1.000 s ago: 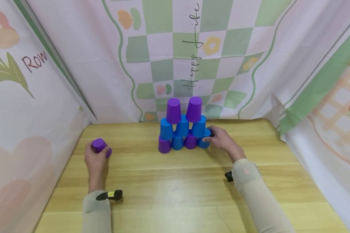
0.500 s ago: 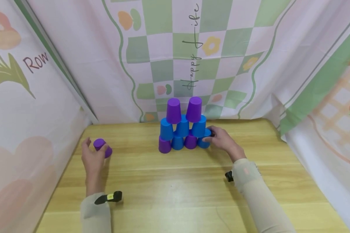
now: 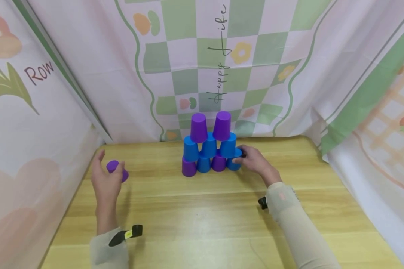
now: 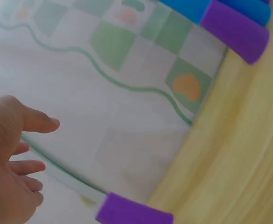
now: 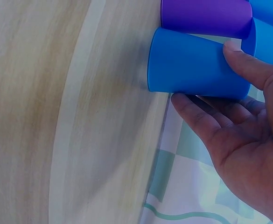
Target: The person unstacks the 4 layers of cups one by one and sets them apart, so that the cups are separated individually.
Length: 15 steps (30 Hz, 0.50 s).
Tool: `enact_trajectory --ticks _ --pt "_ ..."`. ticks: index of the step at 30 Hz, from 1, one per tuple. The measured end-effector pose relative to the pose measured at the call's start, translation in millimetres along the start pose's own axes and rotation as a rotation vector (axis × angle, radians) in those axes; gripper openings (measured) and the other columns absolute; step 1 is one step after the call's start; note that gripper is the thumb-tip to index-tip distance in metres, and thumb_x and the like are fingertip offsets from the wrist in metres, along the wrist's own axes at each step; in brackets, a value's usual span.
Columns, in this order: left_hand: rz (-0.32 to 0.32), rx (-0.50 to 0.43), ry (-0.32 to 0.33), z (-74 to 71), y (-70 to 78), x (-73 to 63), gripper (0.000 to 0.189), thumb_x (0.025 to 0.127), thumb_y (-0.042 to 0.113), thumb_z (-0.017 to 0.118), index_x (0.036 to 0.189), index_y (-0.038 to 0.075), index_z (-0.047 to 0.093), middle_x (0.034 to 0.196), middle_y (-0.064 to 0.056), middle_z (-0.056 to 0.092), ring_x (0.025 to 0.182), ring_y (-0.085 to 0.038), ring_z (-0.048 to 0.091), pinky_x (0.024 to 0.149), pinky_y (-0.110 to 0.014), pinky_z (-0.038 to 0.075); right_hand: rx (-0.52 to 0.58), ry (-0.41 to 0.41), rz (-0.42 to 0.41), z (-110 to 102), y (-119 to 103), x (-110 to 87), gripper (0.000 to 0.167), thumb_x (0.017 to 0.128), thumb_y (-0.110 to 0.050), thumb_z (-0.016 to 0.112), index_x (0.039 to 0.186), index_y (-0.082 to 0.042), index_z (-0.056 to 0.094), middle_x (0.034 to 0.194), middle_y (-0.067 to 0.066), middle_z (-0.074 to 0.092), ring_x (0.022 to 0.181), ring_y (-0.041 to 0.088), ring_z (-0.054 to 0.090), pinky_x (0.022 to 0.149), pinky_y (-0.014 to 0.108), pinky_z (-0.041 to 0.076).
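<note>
Upside-down cups form a three-tier stack at the back of the table. Two purple cups (image 3: 198,127) top it, over a middle row of three blue cups (image 3: 190,149); the bottom row alternates purple and blue. My right hand (image 3: 256,163) holds the blue cup (image 5: 192,63) at the bottom right end, thumb on one side and fingers along the other. At the left, a lone purple cup (image 3: 112,166) stands upside down, partly hidden behind my left thumb. My left hand (image 3: 105,185) is spread beside it, and in the left wrist view the fingers hold nothing.
The wooden table (image 3: 195,220) is walled by printed cloth curtains (image 3: 215,67) at the back and both sides. The stack stands close before the back curtain. A wrist camera (image 3: 137,231) juts from the left sleeve, another from the right.
My left hand has let go of the lone purple cup, spread its fingers and drawn back slightly toward the left. The right hand keeps its hold on the blue cup; the stack stands as before.
</note>
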<state>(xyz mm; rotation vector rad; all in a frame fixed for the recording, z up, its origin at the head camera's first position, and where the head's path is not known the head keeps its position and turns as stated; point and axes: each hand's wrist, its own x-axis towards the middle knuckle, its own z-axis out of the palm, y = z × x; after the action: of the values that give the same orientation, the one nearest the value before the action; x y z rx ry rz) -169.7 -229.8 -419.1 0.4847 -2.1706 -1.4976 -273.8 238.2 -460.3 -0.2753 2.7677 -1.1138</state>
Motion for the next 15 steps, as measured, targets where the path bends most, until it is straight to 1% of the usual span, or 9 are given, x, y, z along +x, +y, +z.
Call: enact_trajectory --ticks 2,4,6,8,10,11,12,14,15 --pt "0.061 -0.010 0.017 1.9 8.0 -5.1 0.073 0.095 0.008 0.075 0.160 0.015 0.042 0.167 -0.005 0.041 0.157 -0.025 0.032 0.131 -0.048 0.023 -0.004 -0.003 -0.001 0 0 -0.3 0.051 0.101 -0.021 0.071 0.142 0.004 0.055 0.133 0.027 0.066 0.120 0.042 0.064 0.107 0.060 0.052" --pt "0.131 -0.030 0.035 4.0 16.0 -10.1 0.069 0.094 0.006 0.076 0.156 0.012 0.047 0.164 -0.006 0.046 0.155 -0.023 0.037 0.128 -0.048 0.032 -0.005 0.001 0.003 -1 0 -0.7 0.051 0.101 -0.021 0.071 0.142 0.004 0.055 0.133 0.027 0.066 0.120 0.042 0.064 0.106 0.059 0.052" --pt "0.197 -0.059 0.047 6.1 23.0 -14.9 0.066 0.093 0.003 0.077 0.153 0.009 0.051 0.160 -0.008 0.051 0.153 -0.021 0.040 0.126 -0.044 0.036 -0.007 0.000 0.003 -1 -1 -0.9 0.051 0.101 -0.022 0.071 0.142 0.003 0.055 0.133 0.027 0.066 0.120 0.042 0.064 0.107 0.060 0.052" --pt "0.235 -0.087 0.042 8.4 29.4 -19.4 0.064 0.092 0.001 0.077 0.151 0.007 0.053 0.158 -0.008 0.052 0.152 -0.019 0.042 0.124 -0.037 0.039 -0.007 0.002 0.005 -1 -1 -1.0 0.051 0.101 -0.022 0.071 0.142 0.003 0.056 0.133 0.026 0.066 0.120 0.042 0.064 0.107 0.060 0.052" --pt "0.263 -0.105 0.033 11.6 34.2 -22.4 0.062 0.093 0.001 0.077 0.150 0.006 0.054 0.156 -0.008 0.054 0.150 -0.015 0.044 0.121 -0.026 0.040 -0.006 -0.001 0.005 -1 -1 -0.9 0.051 0.102 -0.023 0.071 0.142 0.003 0.055 0.133 0.026 0.066 0.120 0.042 0.064 0.107 0.060 0.052" --pt "0.273 -0.113 0.024 13.5 36.0 -24.1 0.061 0.093 0.002 0.077 0.149 0.006 0.054 0.155 -0.007 0.055 0.141 -0.014 0.053 0.114 -0.017 0.044 -0.006 -0.002 0.005 -1 -1 -0.9 0.051 0.102 -0.023 0.070 0.143 0.003 0.055 0.133 0.026 0.066 0.121 0.042 0.064 0.107 0.060 0.052" --pt "0.283 -0.119 0.010 15.6 37.6 -25.6 0.061 0.094 0.003 0.077 0.150 0.007 0.054 0.154 -0.005 0.056 0.131 -0.014 0.058 0.102 -0.011 0.049 -0.005 -0.003 0.004 -1 -1 -0.9 0.051 0.102 -0.024 0.070 0.143 0.003 0.055 0.133 0.026 0.066 0.121 0.042 0.064 0.107 0.060 0.052" --pt "0.309 -0.136 -0.021 20.9 40.1 -27.7 0.059 0.094 0.005 0.077 0.149 0.006 0.054 0.153 -0.004 0.057 0.127 -0.011 0.059 0.099 -0.007 0.048 -0.003 -0.004 0.004 -1 0 -1.2 0.051 0.102 -0.023 0.070 0.142 0.003 0.055 0.133 0.026 0.066 0.121 0.041 0.064 0.107 0.060 0.052" --pt "0.319 -0.145 -0.038 23.6 41.2 -29.1 0.059 0.095 0.005 0.077 0.149 0.006 0.054 0.152 -0.004 0.057 0.126 -0.011 0.059 0.099 -0.008 0.048 -0.004 -0.006 0.003 -1 0 -1.5 0.050 0.102 -0.023 0.070 0.142 0.003 0.055 0.133 0.026 0.066 0.120 0.041 0.064 0.107 0.060 0.052"
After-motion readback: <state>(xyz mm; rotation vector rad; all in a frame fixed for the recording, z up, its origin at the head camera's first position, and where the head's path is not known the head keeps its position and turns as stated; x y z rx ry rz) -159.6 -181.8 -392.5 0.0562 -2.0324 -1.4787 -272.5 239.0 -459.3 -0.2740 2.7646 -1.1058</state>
